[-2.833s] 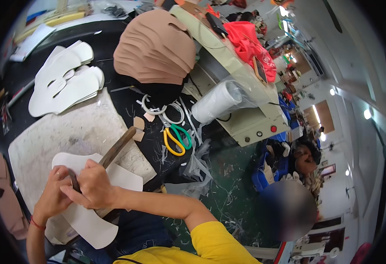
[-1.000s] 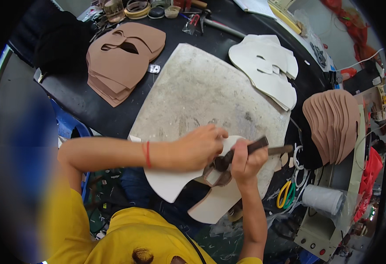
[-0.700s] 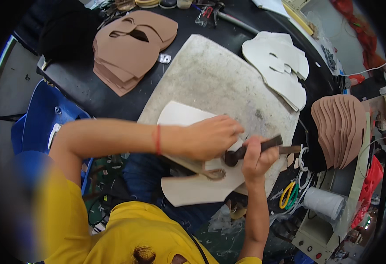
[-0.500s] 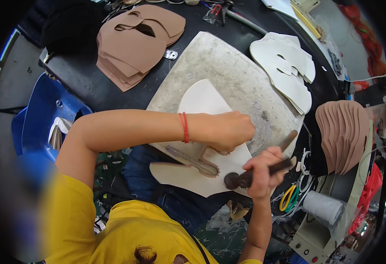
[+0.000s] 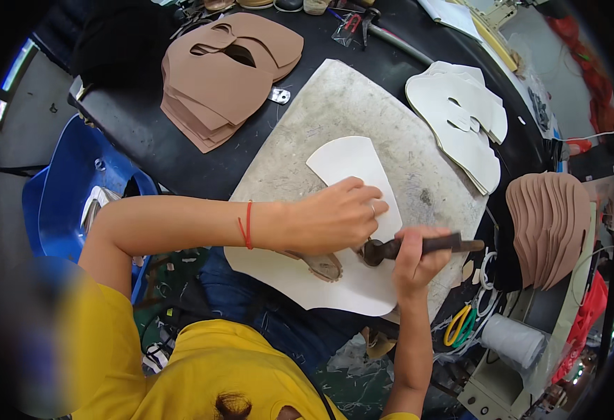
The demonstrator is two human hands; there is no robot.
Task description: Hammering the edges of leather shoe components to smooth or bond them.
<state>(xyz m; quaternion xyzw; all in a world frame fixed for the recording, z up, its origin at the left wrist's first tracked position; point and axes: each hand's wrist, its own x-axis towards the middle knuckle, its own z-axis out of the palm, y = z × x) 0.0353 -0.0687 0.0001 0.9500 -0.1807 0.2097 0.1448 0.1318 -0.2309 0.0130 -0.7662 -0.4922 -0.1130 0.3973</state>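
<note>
A white shoe upper piece (image 5: 345,288) lies on the worn pale board (image 5: 307,105) in front of me. Its cut-out shows tan, notched edging below my left wrist. My left hand (image 5: 338,213) rests across the piece, fingers curled down at its middle; the fingertips are hidden. A red cord circles that wrist, and a ring is on one finger. My right hand (image 5: 419,266) is closed round the handle of a hammer (image 5: 433,245). The dark round hammer head is low over the piece, just beside my left fingers; whether it touches is unclear.
Brown upper pieces (image 5: 216,84) are stacked at the far left, white ones (image 5: 457,115) at the far right. More brown pieces (image 5: 548,227) stand fanned out at right. Scissors (image 5: 459,325) and a thread spool (image 5: 513,343) sit nearby. A blue bin (image 5: 61,185) is at left.
The white piece has turned on the board. My left hand has shifted left and a little nearer. The hammer head has moved farther from my body, closer to the left fingers.
</note>
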